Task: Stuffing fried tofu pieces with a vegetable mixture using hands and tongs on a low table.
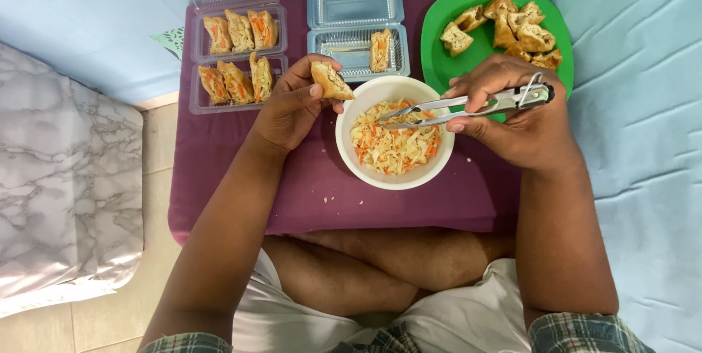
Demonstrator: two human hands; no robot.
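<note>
Left hand (289, 108) is pinching a light, crumbly tofu puff (330, 80) by its edges; right hand (515, 115) is squeezing metal tongs (468, 106), probably gripping slippery slaw over the white bowl (351, 159).

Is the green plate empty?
No, the green plate has several pieces of fried tofu piled on it, behind the right hand holding metal tongs.

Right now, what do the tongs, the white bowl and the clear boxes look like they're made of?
Tongs in the right hand: metal, probably stainless steel, going by the silvery shine.
White bowl: smooth, plain white; plastic or ceramic, the look leaves it open.
Clear boxes: thin see-through plastic, with ribbed walls and hinged lids.
Green plate: likely plastic, matte and evenly coloured.
</note>
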